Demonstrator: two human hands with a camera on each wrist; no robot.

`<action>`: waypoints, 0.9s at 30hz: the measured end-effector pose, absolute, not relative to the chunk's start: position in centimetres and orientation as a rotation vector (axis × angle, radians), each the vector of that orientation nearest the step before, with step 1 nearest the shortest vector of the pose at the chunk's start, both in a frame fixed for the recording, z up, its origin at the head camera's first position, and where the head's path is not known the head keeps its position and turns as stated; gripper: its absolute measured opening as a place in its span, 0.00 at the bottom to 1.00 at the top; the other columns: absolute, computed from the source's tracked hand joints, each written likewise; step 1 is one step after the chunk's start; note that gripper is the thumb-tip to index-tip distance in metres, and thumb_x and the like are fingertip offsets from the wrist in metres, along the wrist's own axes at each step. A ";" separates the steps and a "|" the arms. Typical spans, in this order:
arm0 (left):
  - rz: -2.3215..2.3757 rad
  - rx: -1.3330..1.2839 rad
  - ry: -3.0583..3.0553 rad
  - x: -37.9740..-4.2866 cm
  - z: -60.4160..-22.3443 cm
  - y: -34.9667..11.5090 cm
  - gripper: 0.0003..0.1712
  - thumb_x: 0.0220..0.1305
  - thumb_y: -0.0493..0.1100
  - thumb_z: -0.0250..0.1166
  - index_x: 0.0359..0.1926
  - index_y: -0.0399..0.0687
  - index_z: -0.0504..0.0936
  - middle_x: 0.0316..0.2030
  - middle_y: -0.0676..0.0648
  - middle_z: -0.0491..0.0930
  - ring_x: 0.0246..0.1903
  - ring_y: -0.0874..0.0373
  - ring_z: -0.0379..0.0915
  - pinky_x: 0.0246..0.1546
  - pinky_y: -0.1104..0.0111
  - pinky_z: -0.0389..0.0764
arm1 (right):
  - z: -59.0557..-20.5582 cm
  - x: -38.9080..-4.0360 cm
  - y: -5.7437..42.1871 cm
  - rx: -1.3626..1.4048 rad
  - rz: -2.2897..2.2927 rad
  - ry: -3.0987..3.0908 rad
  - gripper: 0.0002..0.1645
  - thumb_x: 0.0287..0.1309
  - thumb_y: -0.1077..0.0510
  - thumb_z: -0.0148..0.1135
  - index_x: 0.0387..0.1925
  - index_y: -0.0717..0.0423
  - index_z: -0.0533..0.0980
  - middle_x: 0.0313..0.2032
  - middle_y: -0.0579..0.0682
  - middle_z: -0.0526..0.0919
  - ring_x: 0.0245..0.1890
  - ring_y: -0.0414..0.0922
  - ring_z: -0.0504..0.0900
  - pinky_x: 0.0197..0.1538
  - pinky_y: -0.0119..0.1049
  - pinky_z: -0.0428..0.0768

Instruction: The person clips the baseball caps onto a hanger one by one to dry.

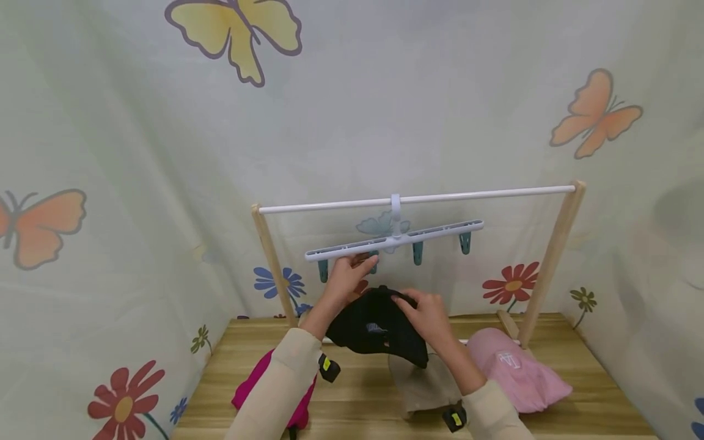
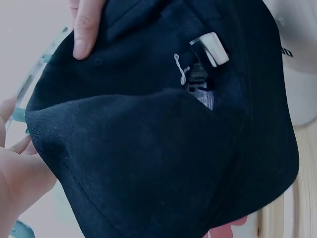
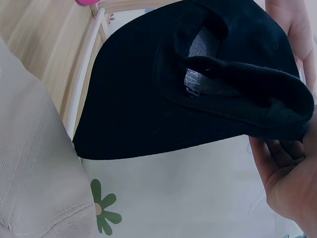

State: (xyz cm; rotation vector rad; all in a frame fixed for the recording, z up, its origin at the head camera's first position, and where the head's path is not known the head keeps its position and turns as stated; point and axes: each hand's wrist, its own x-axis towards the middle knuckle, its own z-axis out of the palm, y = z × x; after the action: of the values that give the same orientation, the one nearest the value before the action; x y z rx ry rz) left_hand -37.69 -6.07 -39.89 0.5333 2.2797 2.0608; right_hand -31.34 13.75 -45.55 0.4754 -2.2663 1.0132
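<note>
A black cap (image 1: 374,324) hangs brim down beneath a white clip hanger (image 1: 352,249). My right hand (image 1: 429,315) grips the cap's edge on the right, and its fingers (image 3: 287,158) curl against the cap fabric in the right wrist view. My left hand (image 1: 348,281) is raised to the hanger's underside and pinches a teal clip (image 1: 374,263). In the left wrist view, that clip (image 2: 20,115) shows between thumb and finger beside the cap's edge. The cap's inside, with a pale label (image 2: 200,94) and a metal strap buckle (image 2: 212,49), faces the left wrist camera.
The hanger hooks over a white rod (image 1: 495,194) on a wooden-legged rack. Other teal clips (image 1: 465,243) hang along it. A beige cap (image 1: 420,382), a pink cap (image 1: 511,370) and a magenta cap (image 1: 255,382) lie on the wooden table (image 1: 352,409). Patterned curtains surround it.
</note>
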 end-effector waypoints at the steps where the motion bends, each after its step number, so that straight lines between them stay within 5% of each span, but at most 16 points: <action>1: 2.076 0.528 2.267 -37.7 -39.8 -6.0 0.29 0.69 0.57 0.67 0.64 0.49 0.77 0.62 0.45 0.80 0.59 0.48 0.76 0.52 0.51 0.83 | -45.6 -31.3 13.8 0.471 1.021 -2.263 0.06 0.61 0.60 0.72 0.38 0.59 0.88 0.33 0.54 0.90 0.32 0.49 0.88 0.36 0.45 0.86; 10: 2.201 0.490 2.143 -37.6 -39.2 -5.5 0.19 0.68 0.54 0.68 0.56 0.55 0.82 0.51 0.49 0.86 0.49 0.53 0.77 0.30 0.65 0.81 | -45.6 -31.3 14.0 0.429 1.046 -2.257 0.06 0.61 0.60 0.72 0.39 0.58 0.88 0.33 0.54 0.90 0.32 0.49 0.88 0.35 0.45 0.85; 18: 2.315 0.554 1.957 -37.5 -38.9 -4.8 0.20 0.72 0.42 0.63 0.60 0.41 0.77 0.50 0.41 0.86 0.55 0.48 0.82 0.55 0.64 0.81 | -45.6 -31.4 14.0 0.396 1.052 -2.256 0.06 0.61 0.60 0.72 0.38 0.58 0.88 0.32 0.54 0.90 0.31 0.51 0.88 0.35 0.47 0.84; 27: 2.372 0.457 1.887 -37.2 -38.7 -4.5 0.16 0.73 0.40 0.61 0.56 0.35 0.80 0.44 0.43 0.88 0.49 0.50 0.85 0.45 0.69 0.83 | -45.6 -31.5 14.1 0.385 1.022 -2.250 0.06 0.61 0.60 0.72 0.37 0.59 0.87 0.31 0.54 0.90 0.30 0.51 0.87 0.34 0.47 0.83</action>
State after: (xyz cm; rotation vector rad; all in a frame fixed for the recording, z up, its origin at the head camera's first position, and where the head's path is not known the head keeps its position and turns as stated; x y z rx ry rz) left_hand -37.20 -4.47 -38.72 0.4567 1.8875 2.3717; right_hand -31.45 14.13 -45.55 0.3849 -2.2502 1.0218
